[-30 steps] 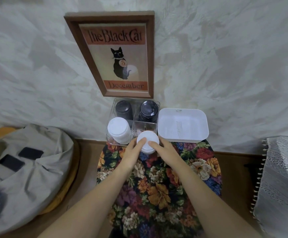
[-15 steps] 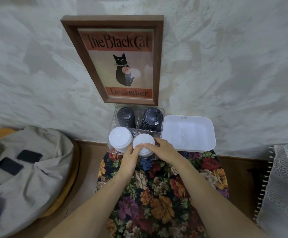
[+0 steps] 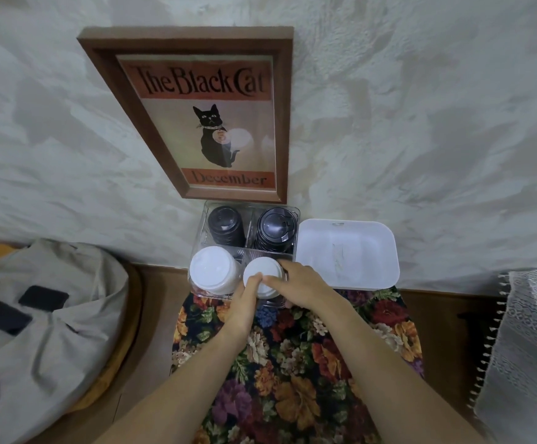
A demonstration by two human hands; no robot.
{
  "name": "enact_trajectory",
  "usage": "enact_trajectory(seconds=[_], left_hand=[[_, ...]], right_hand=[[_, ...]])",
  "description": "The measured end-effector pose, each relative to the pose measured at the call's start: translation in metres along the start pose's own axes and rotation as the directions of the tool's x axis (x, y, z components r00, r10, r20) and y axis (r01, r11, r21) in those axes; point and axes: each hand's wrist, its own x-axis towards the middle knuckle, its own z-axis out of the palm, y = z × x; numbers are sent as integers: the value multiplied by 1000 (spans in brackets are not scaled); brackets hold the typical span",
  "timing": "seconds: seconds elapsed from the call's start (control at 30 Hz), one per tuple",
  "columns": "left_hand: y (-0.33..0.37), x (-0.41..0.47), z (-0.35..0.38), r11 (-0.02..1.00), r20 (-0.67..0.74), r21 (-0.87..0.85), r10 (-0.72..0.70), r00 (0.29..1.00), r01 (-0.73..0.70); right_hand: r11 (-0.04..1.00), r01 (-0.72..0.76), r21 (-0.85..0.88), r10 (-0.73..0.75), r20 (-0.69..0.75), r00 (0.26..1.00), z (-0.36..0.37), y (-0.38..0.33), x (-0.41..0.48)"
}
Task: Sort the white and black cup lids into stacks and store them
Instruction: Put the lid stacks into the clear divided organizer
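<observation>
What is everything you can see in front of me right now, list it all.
clear organizer: one, transparent, on floral cloth
black lid stacks: two, black, back compartments
white lid stack: one, white, front left compartment
held white lid stack: one, white, at front right compartment
white tub: one, white, right of organizer
framed cat poster: one, brown frame, wall
grey bag: one, grey, far left
lace cloth: one, pale, far right
left hand: one, grips held stack
right hand: one, grips held stack

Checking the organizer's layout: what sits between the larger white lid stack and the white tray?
The head view shows the smaller white lid stack there, held by the left hand and right hand.
</observation>
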Motion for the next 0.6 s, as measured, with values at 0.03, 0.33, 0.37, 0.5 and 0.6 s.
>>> enact_trajectory(seconds=[0.03,0.33,0.37,0.5,0.6], left_hand=[[0,2,2,1000,-8,-16,-23,1000,22],[-12,27,9,995,-133,25,-92,987,97],[-12,27,9,995,-141,53,-82,987,90],[-20,34,4,985,-132,150,-65,989,85],[-25,38,-1,956,-70,290,-27,997,46]], right_hand=[[1000,2,-13,-2,-5,1000,1,2,2],[977,-36,-209,14,-105,994,17,19,17],[972,-33,-231,7,-113,994,20,19,19],[937,-54,-345,1,-152,988,24,17,25],[914,-65,-401,-11,-185,983,26,15,26]])
